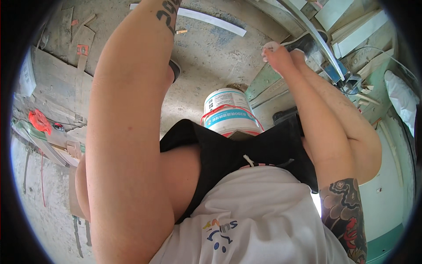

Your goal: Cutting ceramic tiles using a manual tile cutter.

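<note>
My left arm (127, 110) reaches up past the top edge of the view, so its hand is out of sight. Beside my right knee and shoe, my right hand (279, 59) is held with its fingers curled in. Something whitish shows at those fingertips; I cannot make out whether it is held or stuck on the skin. Below my lap stands a white bucket (226, 108) with a blue band and a red handle. Just right of the right hand, a long metal bar (317, 37) runs down to a blue tool part (332, 70).
A long white strip (213, 22) lies on the dusty concrete floor. A dark shoe (307, 42) is near the metal bar. Boards and scraps (66, 72) lie at the left, with a red plastic bag (39, 122). A white sack (401, 99) sits at the far right.
</note>
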